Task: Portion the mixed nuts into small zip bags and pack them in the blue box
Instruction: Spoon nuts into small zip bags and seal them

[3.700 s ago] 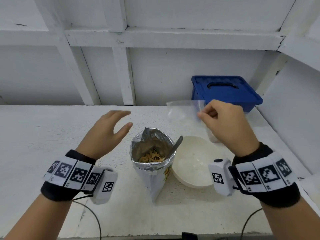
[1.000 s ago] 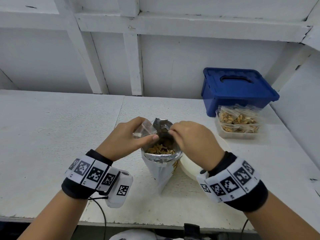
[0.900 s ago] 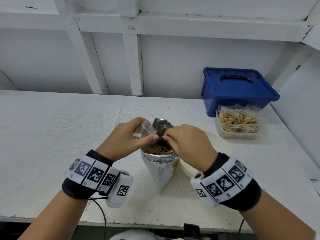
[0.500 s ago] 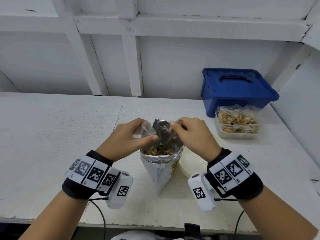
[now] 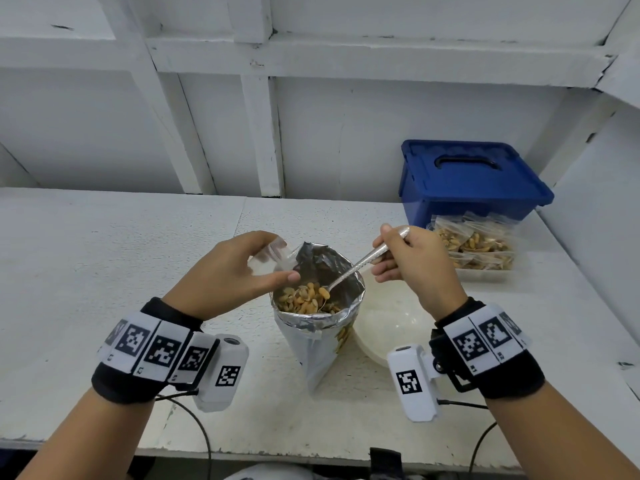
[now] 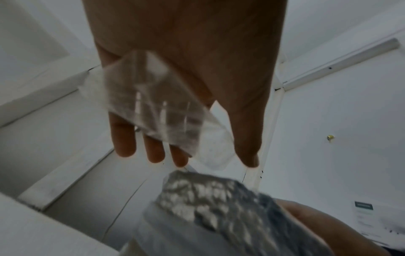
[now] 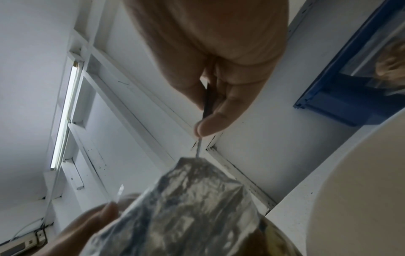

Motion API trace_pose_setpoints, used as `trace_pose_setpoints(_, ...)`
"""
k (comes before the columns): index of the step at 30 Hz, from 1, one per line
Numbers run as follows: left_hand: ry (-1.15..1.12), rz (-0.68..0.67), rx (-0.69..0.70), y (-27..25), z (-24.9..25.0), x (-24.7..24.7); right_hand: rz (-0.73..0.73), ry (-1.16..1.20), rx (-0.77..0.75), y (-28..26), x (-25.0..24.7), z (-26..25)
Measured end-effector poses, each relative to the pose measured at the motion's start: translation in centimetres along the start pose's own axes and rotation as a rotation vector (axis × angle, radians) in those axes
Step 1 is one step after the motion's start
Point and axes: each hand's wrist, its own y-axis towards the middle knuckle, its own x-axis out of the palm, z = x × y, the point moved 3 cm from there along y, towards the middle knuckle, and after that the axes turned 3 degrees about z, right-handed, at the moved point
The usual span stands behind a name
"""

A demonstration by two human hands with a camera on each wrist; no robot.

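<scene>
An open foil bag of mixed nuts [image 5: 317, 308] stands upright in the middle of the table. My left hand [image 5: 239, 268] grips a small clear zip bag [image 5: 268, 259] just left of the foil bag's mouth; the zip bag [image 6: 157, 110] looks empty in the left wrist view. My right hand [image 5: 408, 258] grips the handle of a metal spoon [image 5: 360, 265], whose bowl sits down among the nuts. The spoon handle [image 7: 202, 131] runs from my fingers into the foil bag [image 7: 192, 204]. The blue box [image 5: 471, 181] stands shut at the back right.
A clear tray [image 5: 485, 271] with several filled zip bags sits in front of the blue box. A white bowl [image 5: 388, 327] lies right of the foil bag, under my right wrist. A white wall [image 5: 602, 209] rises close at the right. Cables trail over the table's front edge.
My right hand has taken the spoon handle and drawn back up and to the right, so the nuts show again. My left hand has kept the zip bag beside the foil bag.
</scene>
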Motion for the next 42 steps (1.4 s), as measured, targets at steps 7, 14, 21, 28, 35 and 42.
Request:
trace_pose_setpoints(7, 0.185, -0.122, 0.038, -0.2, 0.4, -0.5, 0.082, 0.104, -0.003, 0.4, -1.8, -0.5)
trace_pose_setpoints(14, 0.311, -0.191, 0.062, 0.1, 1.0, -0.1, 0.181, 0.145, -0.064, 1.0, -3.4, -1.4)
trace_pose_setpoints(21, 0.283, -0.159, 0.059, 0.5, 1.6, 0.9, 0.159, 0.168, -0.085, 1.0, -2.8, -2.0)
trace_pose_setpoints(28, 0.19, -0.08, 0.055, 0.4, 1.6, 1.9, 0.059, 0.121, -0.152, 0.3, -0.1, -3.7)
trace_pose_setpoints(35, -0.007, 0.08, 0.062, 0.0, 1.0, 2.4, 0.057, -0.164, -0.685, -2.2, 1.6, -8.0)
trace_pose_setpoints(42, -0.031, 0.179, 0.022, -0.5, 0.2, 1.3, 0.247, -0.145, -0.829, -2.5, -1.1, -8.7)
